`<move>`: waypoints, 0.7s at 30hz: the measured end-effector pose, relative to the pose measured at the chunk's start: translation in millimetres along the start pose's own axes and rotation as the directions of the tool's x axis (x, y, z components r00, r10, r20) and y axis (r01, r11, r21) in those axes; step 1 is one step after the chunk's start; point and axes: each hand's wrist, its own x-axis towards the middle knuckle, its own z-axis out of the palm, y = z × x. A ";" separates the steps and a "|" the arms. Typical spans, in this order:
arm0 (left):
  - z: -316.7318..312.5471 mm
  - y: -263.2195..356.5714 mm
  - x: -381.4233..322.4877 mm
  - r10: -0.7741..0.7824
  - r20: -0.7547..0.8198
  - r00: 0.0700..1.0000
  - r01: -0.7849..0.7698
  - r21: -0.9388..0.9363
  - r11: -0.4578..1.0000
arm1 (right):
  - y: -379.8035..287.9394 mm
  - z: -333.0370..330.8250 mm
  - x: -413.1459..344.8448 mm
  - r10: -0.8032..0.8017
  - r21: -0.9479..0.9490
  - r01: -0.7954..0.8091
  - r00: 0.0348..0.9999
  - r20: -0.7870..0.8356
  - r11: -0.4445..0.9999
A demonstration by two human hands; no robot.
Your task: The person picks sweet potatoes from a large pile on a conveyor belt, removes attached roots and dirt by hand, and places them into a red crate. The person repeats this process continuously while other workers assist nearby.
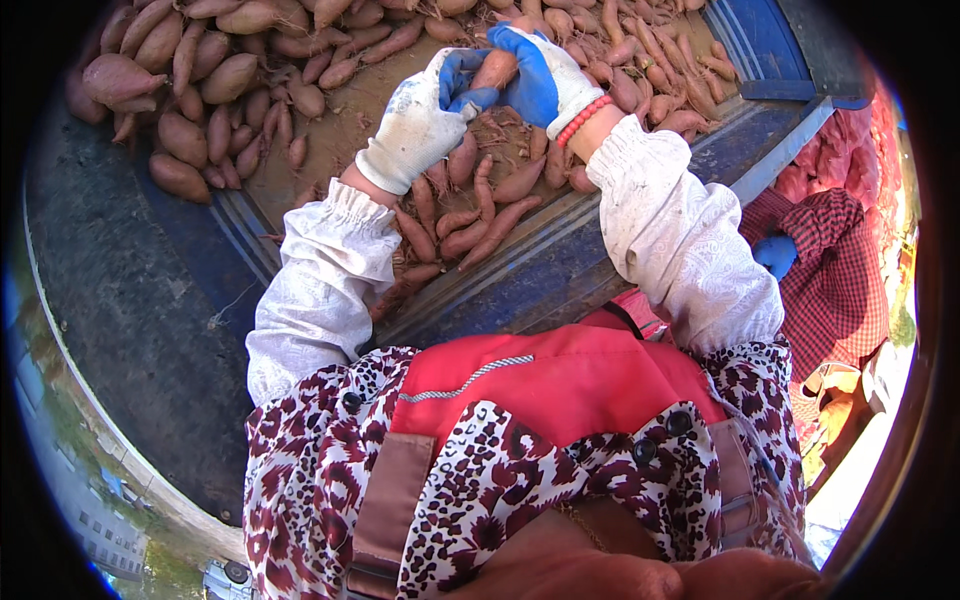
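A short, thick sweet potato (496, 70) is held between my two gloved hands, above the truck bed. My left hand (431, 105), in a white knit glove with blue-coated fingers, grips its near left side. Around its right and far side curl the blue fingers of my right hand (541, 79), which wears a matching glove and a red bead bracelet (583, 120). Another sweet potato (531, 27) shows just beyond the right fingers; whether they touch it I cannot tell. Below my wrists lie several slender sweet potatoes (499, 232) with thin roots.
A heap of large sweet potatoes (180, 67) rises at the left, and thinner ones (660, 60) spread at the right. The blue metal bed edge (517, 292) runs before me. At the right are a person in a checked sleeve (832, 277) and red mesh sacks (832, 157).
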 end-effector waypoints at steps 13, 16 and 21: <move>59.6 -153.6 45.3 -0.271 0.311 0.911 -0.258 0.942 0.214 | -53.4 -41.0 -4.1 0.022 -0.037 -0.024 0.998 -0.053 0.999; 48.9 -125.5 58.7 -0.244 0.218 0.945 -0.118 0.923 0.367 | -40.7 -50.4 -4.8 0.026 -0.181 -0.046 0.993 -0.112 0.982; -20.2 -97.2 60.1 -0.470 0.032 0.882 0.470 -0.143 0.871 | -22.2 -66.8 12.7 0.151 -0.706 0.056 0.962 0.228 0.706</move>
